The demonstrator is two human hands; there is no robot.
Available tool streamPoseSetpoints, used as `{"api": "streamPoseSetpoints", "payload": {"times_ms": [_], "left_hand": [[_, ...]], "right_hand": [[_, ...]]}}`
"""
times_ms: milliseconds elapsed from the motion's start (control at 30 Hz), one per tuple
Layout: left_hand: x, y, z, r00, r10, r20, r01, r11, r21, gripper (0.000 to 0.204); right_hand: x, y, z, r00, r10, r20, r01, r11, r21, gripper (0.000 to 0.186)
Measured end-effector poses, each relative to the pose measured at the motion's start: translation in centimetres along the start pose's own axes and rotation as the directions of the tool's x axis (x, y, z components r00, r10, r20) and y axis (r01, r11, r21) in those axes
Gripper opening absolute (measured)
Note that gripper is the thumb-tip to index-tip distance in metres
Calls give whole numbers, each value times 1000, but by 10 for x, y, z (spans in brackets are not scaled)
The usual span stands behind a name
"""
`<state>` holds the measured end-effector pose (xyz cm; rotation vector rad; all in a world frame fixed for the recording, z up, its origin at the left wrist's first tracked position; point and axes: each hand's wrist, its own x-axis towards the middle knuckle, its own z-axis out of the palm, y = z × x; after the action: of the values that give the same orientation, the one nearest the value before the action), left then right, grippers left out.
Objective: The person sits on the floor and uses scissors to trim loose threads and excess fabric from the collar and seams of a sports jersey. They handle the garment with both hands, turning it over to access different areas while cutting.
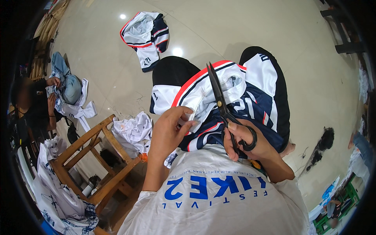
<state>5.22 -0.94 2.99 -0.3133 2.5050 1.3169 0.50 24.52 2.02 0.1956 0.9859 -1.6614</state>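
Note:
Across my lap lies a jersey (256, 107) in white and navy with red and black stripes. My left hand (172, 123) pinches the white inner edge of its striped band between thumb and fingers. In my right hand (244, 137) is a pair of black scissors (220, 102), with my fingers through the handle loops. The blades point away from me over the garment and stand slightly apart at the tips. No cloth shows clearly between them. Part of the jersey's lower side is hidden behind my right hand.
A similar folded garment (145, 35) lies on the tiled floor ahead. To my left stand a wooden frame (94, 149) and crumpled white cloth (133, 131). Another person (35, 98) sits at far left, handling fabric. A black fuzzy heap (326, 141) lies on the right.

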Motion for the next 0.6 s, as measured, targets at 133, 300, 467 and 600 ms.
{"api": "streamPoseSetpoints", "payload": {"times_ms": [133, 300, 467, 600], "left_hand": [[-4, -12, 7, 986, 152, -63, -149, 988, 47, 27], [-4, -39, 21, 934, 322, -154, -294, 939, 180, 19], [-3, -41, 23, 947, 246, -205, -223, 966, 130, 9], [-6, -43, 25, 958, 162, -238, -139, 984, 111, 6]], "right_hand": [[-1, 3, -3, 999, 10, -34, -10, 1000, -6, 47], [-2, -5, -6, 998, -48, -41, 47, 998, -38, 47], [-4, -7, -11, 996, -61, -61, 58, 998, -36, 48], [-4, -4, -11, 997, -50, -59, 47, 998, -50, 49]]}}
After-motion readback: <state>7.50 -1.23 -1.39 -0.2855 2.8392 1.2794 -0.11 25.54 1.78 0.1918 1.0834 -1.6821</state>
